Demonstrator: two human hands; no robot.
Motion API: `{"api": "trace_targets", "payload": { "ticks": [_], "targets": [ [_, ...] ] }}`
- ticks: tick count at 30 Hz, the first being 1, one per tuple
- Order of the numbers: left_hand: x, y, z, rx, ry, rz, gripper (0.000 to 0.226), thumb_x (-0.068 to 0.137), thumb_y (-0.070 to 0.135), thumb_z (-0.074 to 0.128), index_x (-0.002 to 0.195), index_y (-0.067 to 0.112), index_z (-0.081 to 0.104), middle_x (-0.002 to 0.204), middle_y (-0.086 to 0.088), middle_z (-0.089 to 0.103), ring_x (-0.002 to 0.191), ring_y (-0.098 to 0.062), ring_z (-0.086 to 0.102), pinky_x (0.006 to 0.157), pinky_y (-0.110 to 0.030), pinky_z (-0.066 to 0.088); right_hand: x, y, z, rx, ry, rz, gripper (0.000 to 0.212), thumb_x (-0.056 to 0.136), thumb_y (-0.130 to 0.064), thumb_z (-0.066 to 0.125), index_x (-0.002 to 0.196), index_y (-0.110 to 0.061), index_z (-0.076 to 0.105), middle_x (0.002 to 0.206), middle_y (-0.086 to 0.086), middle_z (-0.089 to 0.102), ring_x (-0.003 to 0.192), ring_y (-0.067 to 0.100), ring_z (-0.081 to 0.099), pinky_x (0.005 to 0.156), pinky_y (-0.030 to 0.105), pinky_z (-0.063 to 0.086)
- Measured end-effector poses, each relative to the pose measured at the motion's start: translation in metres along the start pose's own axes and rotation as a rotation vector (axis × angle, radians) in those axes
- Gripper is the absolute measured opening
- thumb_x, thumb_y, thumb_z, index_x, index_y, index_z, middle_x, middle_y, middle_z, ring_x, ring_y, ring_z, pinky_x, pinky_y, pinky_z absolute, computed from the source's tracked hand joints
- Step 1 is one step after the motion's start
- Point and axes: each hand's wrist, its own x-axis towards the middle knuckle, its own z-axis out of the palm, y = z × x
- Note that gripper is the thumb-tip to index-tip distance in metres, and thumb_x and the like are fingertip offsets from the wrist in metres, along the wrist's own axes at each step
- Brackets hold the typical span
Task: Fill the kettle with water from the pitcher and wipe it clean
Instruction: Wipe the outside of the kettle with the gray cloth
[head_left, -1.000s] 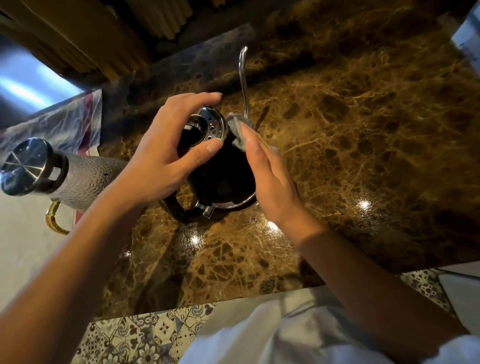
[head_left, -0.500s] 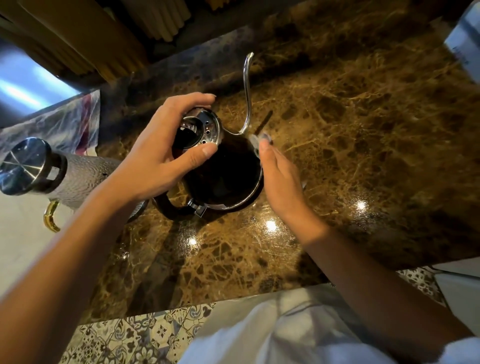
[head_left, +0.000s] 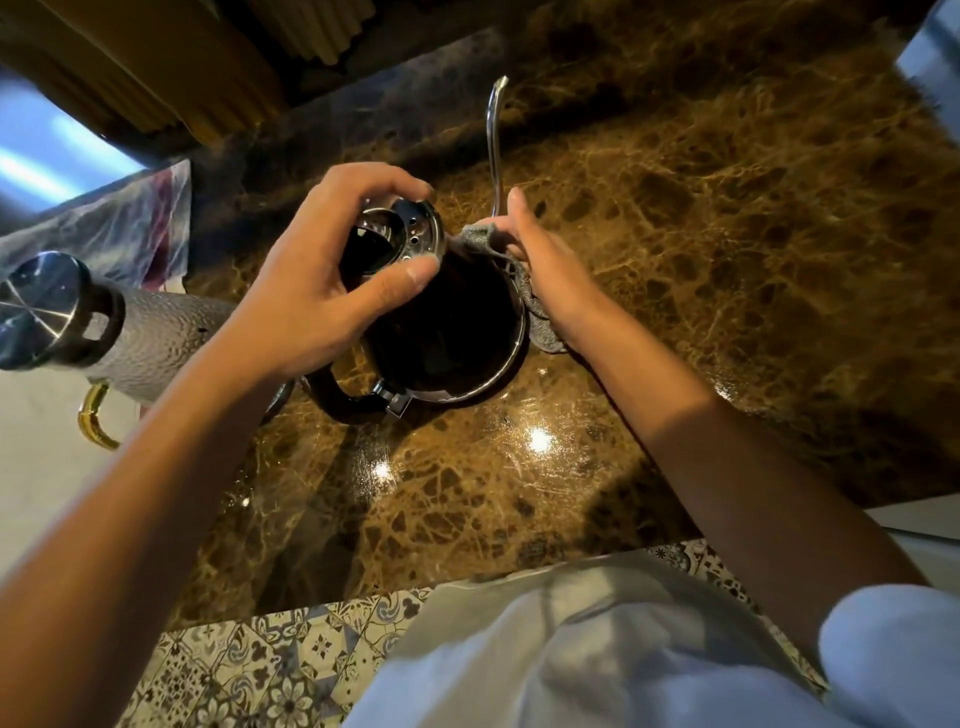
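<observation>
View from the head camera, looking down on a brown marbled table (head_left: 727, 291). The kettle (head_left: 447, 332), dark-bodied with a bright metal rim at its base, stood near the middle of the table; its thin gooseneck spout (head_left: 492, 145) pointed toward the far edge, and its dark handle (head_left: 337, 397) faced the near left. The left hand (head_left: 317, 291) reached in from the near left, forearm extended across the table, and was curled over the kettle's top: the thumb pressed the near side of the perforated metal lid (head_left: 410, 234), and the fingers arched over its far side, clasping it. The right hand (head_left: 550, 270) came in from the near right with the wrist slightly bent; its palm lay against the kettle's right side, and a grey cloth (head_left: 537, 312) was pinned between palm and kettle wall, the fingers closed on the cloth near the foot of the spout. The pitcher (head_left: 130, 332), with a hammered silver body, a polished lid and a gold handle, appeared at the left, just beside the left forearm. A light garment (head_left: 571, 649) and patterned tiles (head_left: 270, 660) filled the near edge.
</observation>
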Motion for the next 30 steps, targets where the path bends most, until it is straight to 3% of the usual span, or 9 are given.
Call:
{"api": "trace_targets", "payload": {
  "ticks": [4,8,12,14,17,19,22,25,30],
  "targets": [
    [-0.001,0.003,0.006,0.016,0.083,-0.066,0.043,0.103,0.034,0.059,0.143,0.025,0.046,0.135,0.008,0.051,0.123,-0.008,0.053,0.103,-0.026,0.043,-0.017,0.011,0.004,0.047,0.046,-0.025,0.066,0.103,-0.070,0.034,0.147,-0.028,0.058,0.149,-0.010,0.058,0.135,0.005,0.051,0.110,0.025,0.043],
    [-0.004,0.008,0.014,0.030,0.171,-0.137,0.041,0.104,0.038,0.058,0.141,0.023,0.050,0.133,0.004,0.055,0.122,-0.016,0.056,0.103,-0.041,0.048,-0.052,0.034,0.007,0.009,0.108,-0.109,0.058,0.108,-0.059,0.036,0.154,-0.027,0.050,0.156,-0.011,0.053,0.141,-0.003,0.045,0.118,0.023,0.036],
    [-0.004,0.018,0.028,0.047,0.317,-0.217,0.034,0.103,0.039,0.058,0.133,0.023,0.056,0.123,0.011,0.053,0.117,-0.015,0.055,0.101,-0.045,0.048,-0.073,0.049,0.009,-0.095,0.115,-0.185,0.047,0.114,-0.035,0.039,0.158,-0.021,0.043,0.146,-0.025,0.051,0.124,-0.025,0.042,0.108,0.007,0.034],
    [-0.003,0.022,0.033,0.063,0.371,-0.256,0.034,0.103,0.041,0.058,0.132,0.024,0.058,0.123,0.013,0.052,0.119,-0.013,0.055,0.103,-0.044,0.047,-0.079,0.056,0.017,-0.154,0.210,-0.223,0.042,0.112,-0.024,0.046,0.153,-0.016,0.051,0.128,-0.026,0.059,0.115,-0.020,0.053,0.105,0.012,0.044],
    [-0.001,0.024,0.034,0.064,0.411,-0.293,0.036,0.102,0.045,0.058,0.134,0.028,0.058,0.127,0.011,0.053,0.123,-0.013,0.055,0.106,-0.043,0.047,-0.080,0.066,0.025,-0.207,0.451,-0.292,0.031,0.103,-0.012,0.061,0.131,-0.013,0.072,0.128,-0.006,0.072,0.122,0.006,0.066,0.108,0.034,0.054],
    [-0.001,0.024,0.033,0.055,0.411,-0.303,0.035,0.102,0.046,0.058,0.134,0.031,0.059,0.129,0.009,0.054,0.124,-0.013,0.055,0.107,-0.044,0.047,-0.074,0.066,0.024,-0.226,0.501,-0.307,0.023,0.098,-0.006,0.068,0.116,-0.015,0.079,0.114,-0.006,0.074,0.108,0.004,0.070,0.096,0.033,0.060],
    [-0.001,0.026,0.034,0.064,0.408,-0.312,0.034,0.102,0.046,0.058,0.132,0.030,0.060,0.128,0.009,0.053,0.124,-0.012,0.055,0.107,-0.043,0.047,-0.061,0.049,0.010,-0.181,0.503,-0.211,0.020,0.094,-0.006,0.073,0.105,-0.023,0.073,0.096,-0.017,0.069,0.084,-0.009,0.067,0.074,0.017,0.059],
    [-0.001,0.027,0.034,0.052,0.411,-0.326,0.032,0.101,0.047,0.059,0.129,0.031,0.060,0.128,0.008,0.054,0.123,-0.014,0.055,0.107,-0.046,0.047,-0.034,0.023,-0.010,-0.037,0.549,-0.167,0.025,0.092,-0.006,0.075,0.111,-0.020,0.066,0.094,-0.012,0.069,0.080,-0.008,0.068,0.071,0.012,0.057],
    [-0.002,0.026,0.036,0.052,0.435,-0.346,0.034,0.101,0.046,0.059,0.128,0.025,0.061,0.130,0.001,0.058,0.121,-0.014,0.057,0.104,-0.044,0.050,0.009,0.008,-0.007,-0.425,0.379,-0.170,0.004,0.089,-0.026,0.078,0.086,-0.029,0.078,0.087,-0.015,0.074,0.084,0.004,0.069,0.079,0.034,0.061]
  ]
}}
